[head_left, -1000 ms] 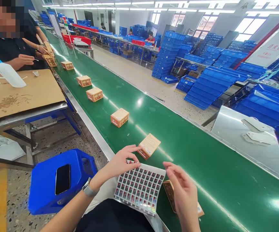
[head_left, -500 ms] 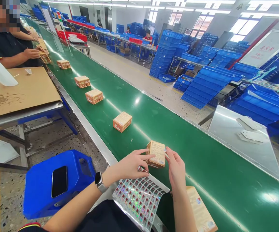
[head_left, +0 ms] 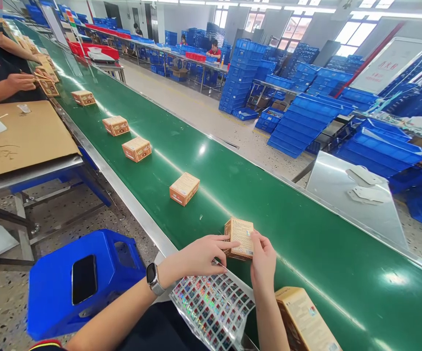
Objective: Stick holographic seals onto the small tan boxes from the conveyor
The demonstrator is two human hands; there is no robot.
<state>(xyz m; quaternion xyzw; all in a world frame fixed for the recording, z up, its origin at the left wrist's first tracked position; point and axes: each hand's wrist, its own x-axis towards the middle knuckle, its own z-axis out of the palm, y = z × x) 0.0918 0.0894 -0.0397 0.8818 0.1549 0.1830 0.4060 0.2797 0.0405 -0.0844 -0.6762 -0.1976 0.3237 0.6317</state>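
In the head view, the left hand [head_left: 206,254] pinched the floppy-looking sticker sheet [head_left: 216,303] by its upper edge over the green belt's [head_left: 313,243] near edge, fingers reaching to the carton [head_left: 239,231]; the right hand's [head_left: 264,261] fingers lay together at the carton's right side, gripping or not I couldn't tell. Between the belt's edges, the carton looked light and stiff, best steadied by its sides.

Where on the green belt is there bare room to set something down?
Widest is the belt between the far rail and the right hand, on past the lower-right box. A smaller patch, with a white speck, separates the handled box from the next box. Crowded: around the handled box, with left hand, right hand and sticker sheet close together.
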